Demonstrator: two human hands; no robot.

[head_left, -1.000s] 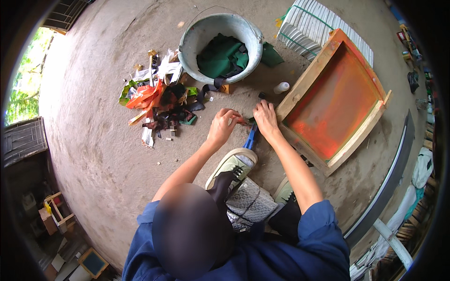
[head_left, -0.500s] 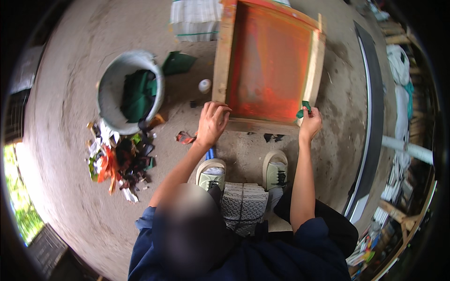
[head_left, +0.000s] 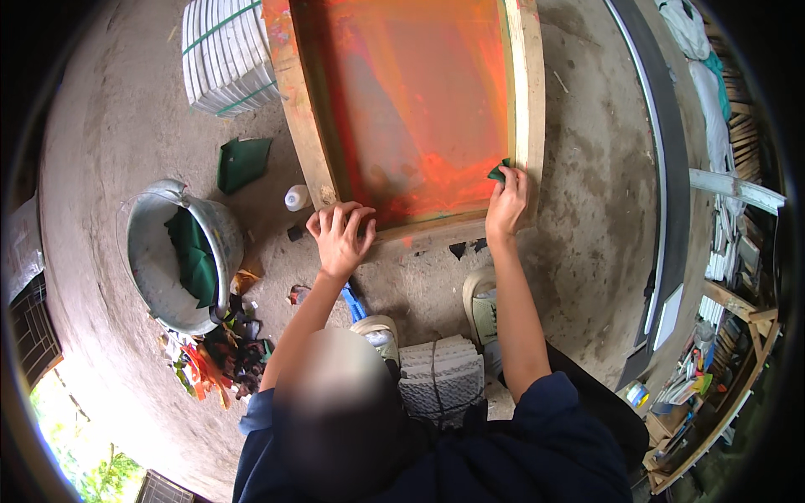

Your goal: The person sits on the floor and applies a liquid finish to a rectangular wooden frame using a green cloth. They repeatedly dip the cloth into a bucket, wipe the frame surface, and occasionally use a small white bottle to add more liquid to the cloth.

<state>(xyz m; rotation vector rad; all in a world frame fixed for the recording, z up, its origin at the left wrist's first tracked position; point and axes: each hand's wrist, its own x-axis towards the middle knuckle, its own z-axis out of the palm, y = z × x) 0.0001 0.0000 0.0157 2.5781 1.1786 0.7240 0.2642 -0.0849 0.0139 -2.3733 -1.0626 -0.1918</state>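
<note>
A wooden screen printing frame (head_left: pixel 527 92), its mesh smeared with orange ink, lies in front of me. My left hand (head_left: pixel 342 241) is closed over its near left corner, fingers curled on the wood. Near the right inner edge, my right hand (head_left: pixel 508 205) pinches a small dark green scrap (head_left: pixel 499 170), fingers closed. The scrap is at the mesh beside the right rail; whether it is cloth or plastic I cannot tell.
Left of the frame are a white bottle (head_left: pixel 297 198), a green sheet (head_left: pixel 243 164), a strapped white stack (head_left: pixel 225 52) and a bucket (head_left: pixel 229 243) holding green pieces. Scraps (head_left: pixel 205 369) litter the floor by the bucket. A patterned block (head_left: pixel 440 377) sits between my feet.
The view has shifted, so the frame and bucket appear further left. My right hand, with the green scrap, has moved inward from the near right corner over the mesh. My left hand stays on its corner.
</note>
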